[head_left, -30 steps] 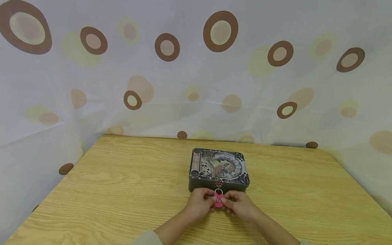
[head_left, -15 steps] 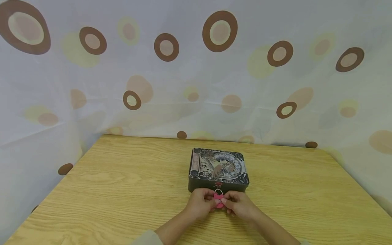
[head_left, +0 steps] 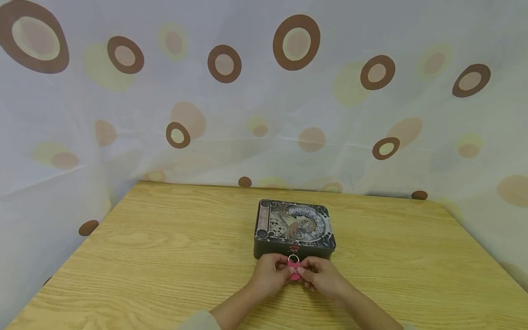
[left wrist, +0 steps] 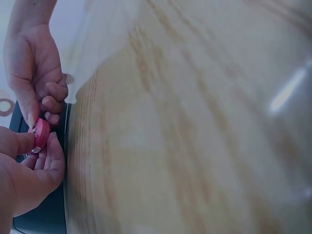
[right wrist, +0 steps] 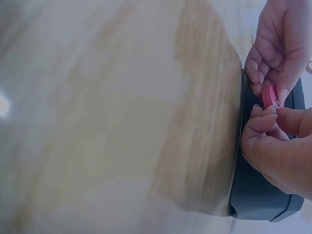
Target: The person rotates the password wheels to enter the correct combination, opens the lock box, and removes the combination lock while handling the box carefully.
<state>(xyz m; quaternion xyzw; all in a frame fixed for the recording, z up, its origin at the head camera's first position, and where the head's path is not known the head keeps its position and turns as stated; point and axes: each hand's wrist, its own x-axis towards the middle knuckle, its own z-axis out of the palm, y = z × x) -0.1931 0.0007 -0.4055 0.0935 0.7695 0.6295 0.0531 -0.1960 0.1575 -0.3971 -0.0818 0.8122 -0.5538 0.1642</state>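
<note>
Wooden table (head_left: 165, 238), left to right: left hand (head_left: 267, 275) first, fingers bent in tight, pinching the left side of a pink lock (head_left: 294, 265). Lock sits right between the hands, just in front of the dark box (head_left: 301, 224); long axis runs from the shackle (head_left: 294, 255), near the red clasp (head_left: 294, 249), away from the box. Can't tell if shackle passes through clasp. Right hand (head_left: 323, 276), also nearly closed, pinches the right side. Neither hand nearer; both touch it.

A plain, pale grey-beige fabric sleeve (head_left: 200, 321) ends on the left forearm (head_left: 236, 304); a pale right sleeve (head_left: 409, 327) barely shows.
</note>
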